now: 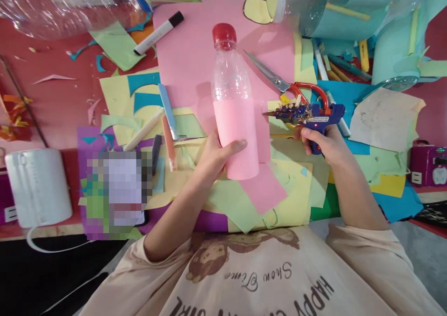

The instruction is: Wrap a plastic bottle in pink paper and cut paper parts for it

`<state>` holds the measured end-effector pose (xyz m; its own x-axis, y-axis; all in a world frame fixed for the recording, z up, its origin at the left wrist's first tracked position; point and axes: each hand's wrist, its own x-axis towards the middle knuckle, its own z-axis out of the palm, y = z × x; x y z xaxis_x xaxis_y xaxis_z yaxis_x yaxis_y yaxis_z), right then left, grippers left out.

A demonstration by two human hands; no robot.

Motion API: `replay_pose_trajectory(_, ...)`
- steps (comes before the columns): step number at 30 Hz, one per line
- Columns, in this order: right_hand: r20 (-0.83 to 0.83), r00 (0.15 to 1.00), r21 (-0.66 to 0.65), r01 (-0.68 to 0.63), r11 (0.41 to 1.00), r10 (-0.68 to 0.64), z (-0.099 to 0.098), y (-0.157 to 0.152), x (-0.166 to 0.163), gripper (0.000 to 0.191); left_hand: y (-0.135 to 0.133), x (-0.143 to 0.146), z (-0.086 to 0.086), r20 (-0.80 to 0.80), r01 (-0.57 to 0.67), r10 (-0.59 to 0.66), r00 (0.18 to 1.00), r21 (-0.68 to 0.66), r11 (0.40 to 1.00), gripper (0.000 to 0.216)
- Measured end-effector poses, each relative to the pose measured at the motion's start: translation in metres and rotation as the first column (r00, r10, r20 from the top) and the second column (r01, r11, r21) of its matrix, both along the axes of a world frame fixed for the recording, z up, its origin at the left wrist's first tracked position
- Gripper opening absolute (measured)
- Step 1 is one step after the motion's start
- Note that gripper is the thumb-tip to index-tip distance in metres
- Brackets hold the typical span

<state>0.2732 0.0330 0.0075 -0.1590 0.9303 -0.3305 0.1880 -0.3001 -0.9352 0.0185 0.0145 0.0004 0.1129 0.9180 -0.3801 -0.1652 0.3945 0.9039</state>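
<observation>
My left hand (pixel 220 151) grips one plastic bottle (pixel 237 125), its thumb laid across the pink wrapping, the red cap pointing away from me and the upper part clear. My right hand (pixel 326 141) is closed around the handle of one blue glue gun (pixel 326 114), a small red light glowing on its body and its nozzle directed at the bottle, just beside it but not touching. A pale label on the gun carries print too small to read.

Across the front of my cream shirt (pixel 258 260), script spells "Show Time" beneath cartoon figures, and "HAPPY" runs in capitals, the wording after it partly lost in the folds.

Beyond the gun lies one pair of scissors (pixel 275 79) with red handles, blades parted from tip to tip only slightly if at all; I cannot tell. One white marker (pixel 153 36) with a black cap rests at the edge of a large pink sheet (pixel 195 50), its lettering too small to make out. Four slim pens (pixel 168 113) lie to the left: light blue, cream, salmon and dark grey.

One clear bottle (pixel 80 9) with a blue cap occupies the far left; two blue-green bottles (pixel 394 50) crowd the far right. One white pouch (pixel 38 188) sits at the near left, and a purple box (pixel 429 167) bearing a white apple shape stands at the right.
</observation>
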Motion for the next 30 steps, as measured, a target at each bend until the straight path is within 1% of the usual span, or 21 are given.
replay_pose_trajectory(2, -0.004, 1.0, -0.004, -0.006, 1.0, 0.006, -0.0001, 0.0001, -0.0001, 0.035, 0.0008, 0.0005, 0.0019, 0.026, -0.022, 0.022, 0.999, -0.014, 1.0, 0.057)
replay_pose_trajectory(5, 0.005, 1.0, -0.017, -0.01, 1.0, 0.011, 0.0013, 0.0002, -0.0007, 0.036, 0.0014, 0.0005, 0.0031, 0.042, -0.022, 0.022, 0.999, -0.013, 1.0, 0.056)
replay_pose_trajectory(9, 0.011, 1.0, -0.025, -0.017, 1.0, 0.018, 0.0037, 0.0003, -0.0017, 0.035, 0.0009, -0.0003, 0.001, 0.048, -0.021, 0.021, 0.999, 0.0, 1.0, 0.057)
replay_pose_trajectory(14, 0.012, 1.0, -0.026, -0.023, 0.999, 0.023, 0.0033, -0.0005, -0.0017, 0.029, 0.0006, -0.0004, -0.0012, 0.092, -0.049, 0.048, 0.995, 0.01, 0.999, 0.059)
replay_pose_trajectory(19, 0.03, 0.999, -0.049, -0.034, 0.998, 0.036, 0.0034, -0.0012, -0.0009, 0.031, 0.0013, 0.0003, -0.0025, 0.154, -0.077, 0.072, 0.985, 0.026, 0.997, 0.06)
replay_pose_trajectory(25, 0.033, 0.999, -0.046, -0.041, 0.998, 0.042, 0.0044, -0.0009, -0.0013, 0.028, 0.0018, 0.0, -0.0057, 0.177, -0.108, 0.1, 0.979, 0.036, 0.994, 0.055)
replay_pose_trajectory(30, 0.038, 0.998, -0.055, -0.053, 0.997, 0.056, 0.0056, -0.0015, -0.002, 0.028, 0.0019, -0.0008, -0.0067, 0.191, -0.115, 0.103, 0.976, 0.055, 0.992, 0.056)
